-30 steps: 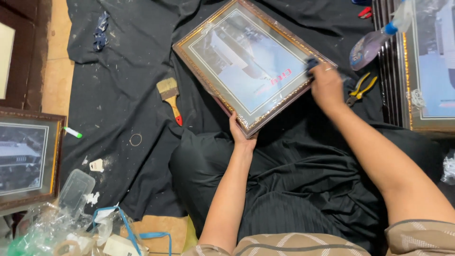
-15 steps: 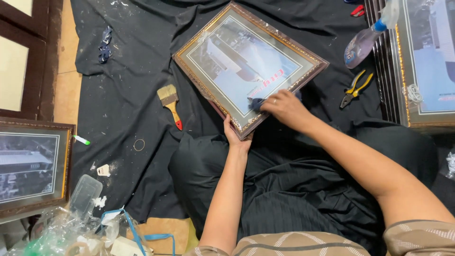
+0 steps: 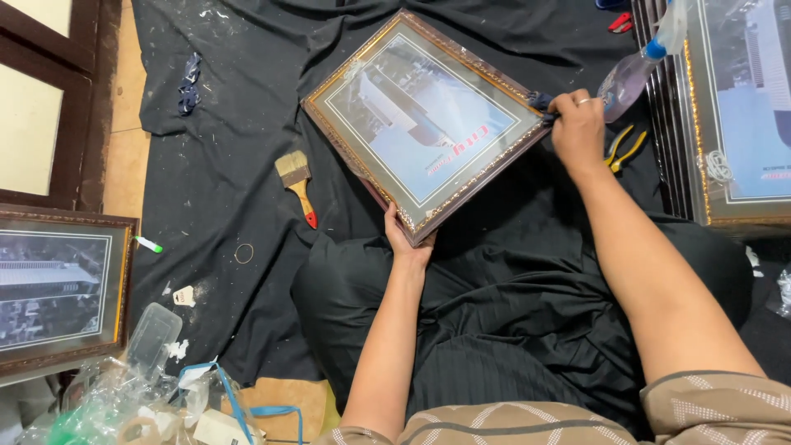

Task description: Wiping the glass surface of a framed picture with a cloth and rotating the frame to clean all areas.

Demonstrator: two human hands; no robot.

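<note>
A framed picture (image 3: 420, 124) with a dark ornate gold-edged frame rests tilted over my lap on a black cloth (image 3: 239, 107). My left hand (image 3: 405, 239) grips the frame's near bottom corner from below. My right hand (image 3: 577, 124) is closed on a small dark blue rag (image 3: 540, 102), which it presses against the frame's right corner. A ring shows on one finger of that hand.
A paintbrush (image 3: 297, 185) with a red-tipped handle lies left of the frame. A spray bottle (image 3: 634, 66) and yellow pliers (image 3: 622, 148) lie beyond my right hand. More framed pictures stand at the right (image 3: 733, 107) and left (image 3: 58, 288). Plastic wrap litters the lower left.
My right hand slid with the rag from the frame's lower right edge back up to its right corner. My left hand has kept its hold on the bottom corner.
</note>
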